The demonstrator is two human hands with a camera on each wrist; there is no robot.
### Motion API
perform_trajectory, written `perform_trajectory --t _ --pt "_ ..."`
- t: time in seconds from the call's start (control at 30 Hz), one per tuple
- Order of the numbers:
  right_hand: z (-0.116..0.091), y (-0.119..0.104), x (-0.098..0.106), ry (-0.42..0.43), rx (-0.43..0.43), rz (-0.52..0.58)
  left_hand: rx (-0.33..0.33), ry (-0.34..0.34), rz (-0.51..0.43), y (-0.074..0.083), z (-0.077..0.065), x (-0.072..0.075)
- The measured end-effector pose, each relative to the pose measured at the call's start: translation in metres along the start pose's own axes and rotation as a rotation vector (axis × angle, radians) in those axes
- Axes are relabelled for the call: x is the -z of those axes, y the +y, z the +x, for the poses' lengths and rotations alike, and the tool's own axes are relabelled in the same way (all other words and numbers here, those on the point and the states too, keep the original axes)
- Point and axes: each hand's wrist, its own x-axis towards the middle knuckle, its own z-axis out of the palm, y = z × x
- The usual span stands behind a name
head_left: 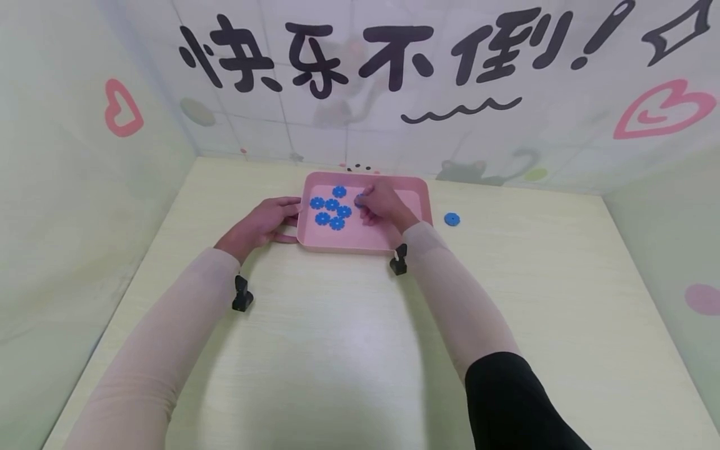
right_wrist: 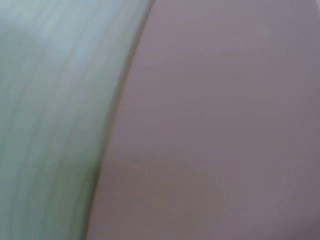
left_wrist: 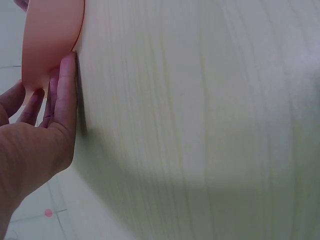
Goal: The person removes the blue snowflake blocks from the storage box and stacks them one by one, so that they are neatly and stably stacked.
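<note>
A pink tray lies on the table in the head view. My left hand is at its left end, with extended fingers against the tray's side. In the left wrist view, the left hand's fingers touch the outer wall of the tray. Above the tray's middle, my right hand pinches a blue notched disc between thumb and fingers. Several more blue notched discs lie flat in the tray's left half. Only tray surface and table show in the right wrist view, without the hand.
A single blue disc lies on the pale wooden table, just right of the tray. A printed back wall rises close behind the tray, and side panels flank the table. Small black devices hang at both wrists.
</note>
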Motion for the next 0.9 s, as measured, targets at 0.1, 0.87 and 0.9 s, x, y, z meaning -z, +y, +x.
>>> perform_trajectory --t 0.1,0.87,0.9 --pt "-0.005 0.0 0.002 -0.007 0.018 0.01 -0.001 -0.001 0.004 -0.001 0.0 0.0" --pt "-0.044 0.012 0.042 0.182 0.105 0.103 -0.001 0.004 0.008 -0.002 0.003 0.0" --pt "-0.046 0.014 0.044 0.184 0.114 0.124 0.0 0.005 0.008 -0.002 0.002 0.0"
